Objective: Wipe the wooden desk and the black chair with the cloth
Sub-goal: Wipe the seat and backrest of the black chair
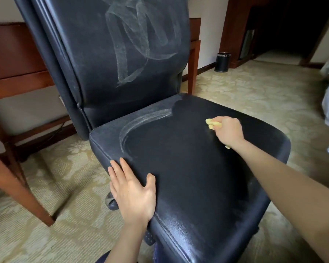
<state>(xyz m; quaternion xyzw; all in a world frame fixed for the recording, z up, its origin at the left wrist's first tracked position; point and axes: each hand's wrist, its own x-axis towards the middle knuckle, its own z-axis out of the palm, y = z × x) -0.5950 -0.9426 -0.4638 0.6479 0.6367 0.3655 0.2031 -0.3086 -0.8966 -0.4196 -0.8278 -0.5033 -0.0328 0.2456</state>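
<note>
Head cam view has the right hand (229,130) balled up tight around a yellow cloth (212,123), only a few folds of it poking out past the knuckles and a tiny corner showing under the wrist, and the whole wad is pressed down on the seat of the black chair (188,168) near its far right edge. Left hand (132,192) is holding nothing, fingers spread flat, palm draped over the seat's near left edge like it's keeping the chair from rolling or swivelling. So the step in hand looks like the seat part of the chair wipe. Most of the seat middle reads dark and clean, but there's a pale curved streak (141,122) running along the far left side of the seat toward the back edge, and the near edge looks a bit hazy too, can't tell if that's dust or just glare. Backrest (122,54) has a bunch of whitish looping smears on it, so I'd guess it wants another pass. Next move, as I read it: drag the cloth across toward that streak at the far left corner with steady pressure, keep the left hand bracing, then go up the backrest. Wooden desk (17,73) sits behind the chair on the left; no way to judge from here whether it's been wiped.
</note>
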